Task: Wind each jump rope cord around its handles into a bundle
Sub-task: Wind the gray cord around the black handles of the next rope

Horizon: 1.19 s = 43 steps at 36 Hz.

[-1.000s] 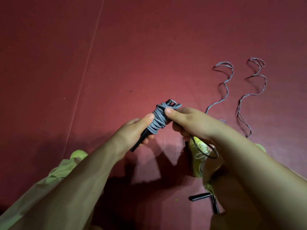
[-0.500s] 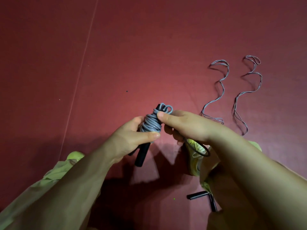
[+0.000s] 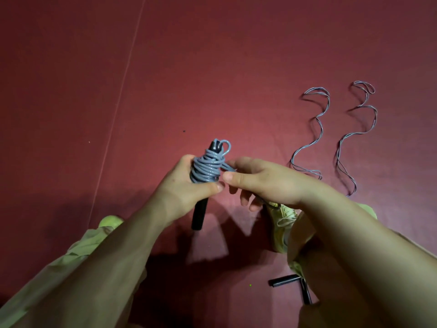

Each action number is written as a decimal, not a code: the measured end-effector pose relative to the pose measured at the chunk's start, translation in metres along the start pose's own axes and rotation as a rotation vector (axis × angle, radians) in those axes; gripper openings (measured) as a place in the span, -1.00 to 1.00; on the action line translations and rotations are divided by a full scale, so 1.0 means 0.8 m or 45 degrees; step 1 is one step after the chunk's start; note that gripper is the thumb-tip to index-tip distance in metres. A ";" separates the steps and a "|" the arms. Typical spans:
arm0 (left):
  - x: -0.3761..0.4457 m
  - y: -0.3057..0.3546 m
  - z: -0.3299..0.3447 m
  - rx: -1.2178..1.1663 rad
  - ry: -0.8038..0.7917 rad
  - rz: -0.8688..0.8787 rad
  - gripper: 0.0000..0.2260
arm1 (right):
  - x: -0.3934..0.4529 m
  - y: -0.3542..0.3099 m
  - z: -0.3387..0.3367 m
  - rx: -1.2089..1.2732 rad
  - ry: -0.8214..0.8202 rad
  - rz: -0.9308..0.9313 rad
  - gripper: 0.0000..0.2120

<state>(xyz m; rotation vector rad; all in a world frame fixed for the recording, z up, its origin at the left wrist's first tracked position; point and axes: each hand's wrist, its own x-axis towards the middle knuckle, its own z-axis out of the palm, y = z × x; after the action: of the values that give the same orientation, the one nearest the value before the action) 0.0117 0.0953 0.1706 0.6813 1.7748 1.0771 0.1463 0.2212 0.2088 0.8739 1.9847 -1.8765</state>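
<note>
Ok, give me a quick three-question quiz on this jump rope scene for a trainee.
1. True or false: the left hand grips the wound bundle of grey plastic cord on the black handles.
2. How many loose grey wavy cords lie on the dark red floor mat?
A. one B. two C. four
3. Fill in: the right hand pinches the cord's ____ end beside the bundle.

Key: 1 true; 2 B; 3 free.

Dim, warm light brightest at centre; corners darken toward 10 and 2 o'clock. Hard arm shadows fall toward 6 o'clock. Edges bend slightly.
</note>
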 end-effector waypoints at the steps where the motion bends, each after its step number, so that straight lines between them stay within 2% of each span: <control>1: 0.001 -0.001 0.000 -0.011 -0.005 -0.004 -0.39 | -0.001 0.000 0.000 0.001 -0.018 0.007 -0.66; 4: 0.002 -0.002 0.001 -0.005 -0.057 -0.025 -0.32 | -0.002 0.000 0.000 -0.011 -0.047 0.060 -0.67; 9: 0.003 -0.003 0.001 -0.134 -0.045 -0.074 -0.62 | -0.005 0.000 -0.010 -0.013 0.004 0.141 -0.82; 12: 0.010 -0.004 -0.006 -0.186 0.046 -0.160 -0.72 | -0.013 0.000 -0.022 -0.223 0.135 0.115 -0.88; 15: 0.016 -0.008 -0.014 -0.254 0.110 -0.219 -0.76 | -0.021 0.002 -0.029 -0.446 0.281 -0.102 -0.83; 18: 0.015 -0.009 -0.011 -0.203 0.062 -0.220 -0.62 | -0.026 -0.001 -0.021 -0.498 0.293 -0.437 -0.83; 21: 0.012 -0.010 0.000 -0.057 0.047 -0.240 -0.62 | -0.026 -0.002 -0.015 -0.268 0.187 -0.490 -0.91; 23: 0.010 -0.010 0.007 0.008 0.041 -0.235 -0.67 | -0.022 -0.002 -0.013 0.029 0.121 -0.511 -0.93; 26: 0.007 -0.009 0.012 0.089 0.018 -0.174 -0.64 | -0.016 0.001 -0.004 0.497 0.046 -0.542 -0.92; 28: 0.004 -0.008 0.010 0.136 -0.021 -0.154 -0.51 | -0.012 0.002 -0.001 0.732 0.021 -0.533 -0.90; 30: 0.002 -0.005 0.012 0.127 -0.088 -0.179 -0.21 | -0.011 -0.001 0.000 0.887 0.003 -0.537 -0.90; 31: 0.001 -0.001 0.015 0.026 -0.112 -0.221 -0.13 | -0.011 -0.002 0.000 0.940 -0.011 -0.542 -0.86; 32: 0.001 0.003 0.019 -0.163 -0.112 -0.270 -0.14 | -0.010 -0.003 0.000 0.977 -0.029 -0.549 -0.83; 34: 0.003 0.007 0.024 -0.551 -0.064 -0.363 -0.26 | -0.010 -0.006 0.001 1.001 -0.048 -0.567 -0.79; 35: 0.004 0.007 0.024 -0.616 -0.066 -0.388 -0.30 | -0.010 -0.007 0.001 1.005 -0.043 -0.568 -0.78; 36: 0.003 0.006 0.021 -0.584 -0.110 -0.388 -0.38 | -0.011 -0.009 0.001 1.006 -0.031 -0.565 -0.78; 39: -0.006 0.007 0.013 -0.443 -0.216 -0.334 -0.83 | -0.010 -0.011 0.002 0.973 0.027 -0.558 -0.80; 40: -0.006 0.004 0.010 -0.438 -0.227 -0.334 -0.92 | -0.010 -0.012 0.003 0.965 0.056 -0.549 -0.81; 42: -0.007 0.004 0.007 -0.447 -0.249 -0.344 -0.93 | -0.009 -0.011 0.002 0.953 0.107 -0.526 -0.84; 43: -0.007 0.006 0.006 -0.453 -0.258 -0.339 -0.85 | -0.009 -0.010 0.002 0.950 0.118 -0.520 -0.84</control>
<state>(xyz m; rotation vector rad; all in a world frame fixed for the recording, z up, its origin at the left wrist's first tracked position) 0.0188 0.0947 0.1763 0.3125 1.4063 1.0628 0.1466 0.2182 0.2195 0.7534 1.5782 -2.9521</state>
